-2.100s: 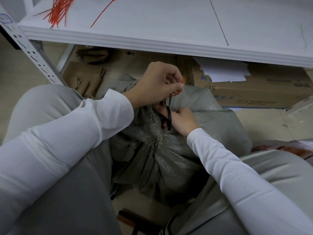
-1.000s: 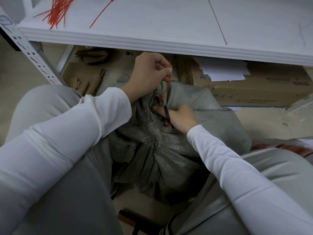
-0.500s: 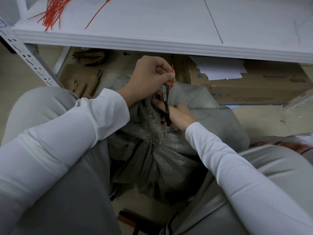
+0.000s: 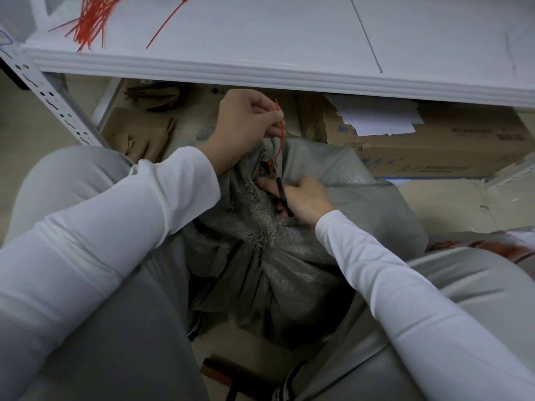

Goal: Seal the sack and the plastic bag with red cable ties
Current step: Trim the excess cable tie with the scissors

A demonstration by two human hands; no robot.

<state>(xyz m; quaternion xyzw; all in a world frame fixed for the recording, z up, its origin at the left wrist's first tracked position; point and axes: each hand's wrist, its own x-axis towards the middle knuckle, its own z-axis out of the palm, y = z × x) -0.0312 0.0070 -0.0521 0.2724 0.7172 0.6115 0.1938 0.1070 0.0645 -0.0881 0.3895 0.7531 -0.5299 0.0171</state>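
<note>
Nothing actually readable here, sorry

The cardboard box (image 4: 434, 157) under the shelf has blue print along its lower face and some dark print higher up near its right end. All of it is too blurry to make out a single character. There's also a blue marking at the top of the white perforated shelf upright (image 4: 52, 102) on the far left, cut off at the edge, so no luck there either.

Handles of the scissors (image 4: 280, 187) out of sight in the right hand (image 4: 305, 201); spare cable ties (image 4: 92, 22) partly off-frame above.
</note>
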